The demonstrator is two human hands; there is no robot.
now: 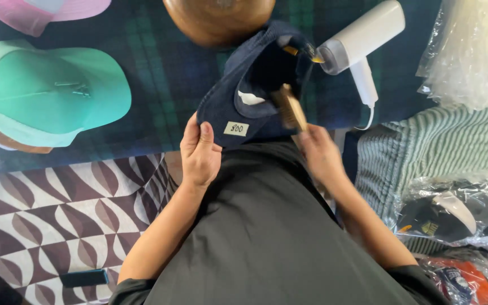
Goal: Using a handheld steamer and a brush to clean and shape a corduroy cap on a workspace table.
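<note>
Navy cap [255,85] being brushed, mid-stroke.
Left hand [200,152] pinches the brim; right hand [320,155] grips a wooden brush [289,106] on the crown. Steamer [362,42] lies beyond.

Cap in my hands: the cap [255,85] is in front of me, in the middle, on the table cloth [159,79].
My left hand [200,152]: on the near left edge of the cap, thumb on top.
My right hand [320,155]: right of the cap, with a brush [289,107] that lies on the cap.
Behind the cap: a round bowl [218,20].
Right of the cap: a steamer [360,42].
Far left: another cap [46,96] on the cloth.
Far right: bagged caps [453,217], near me.
</note>
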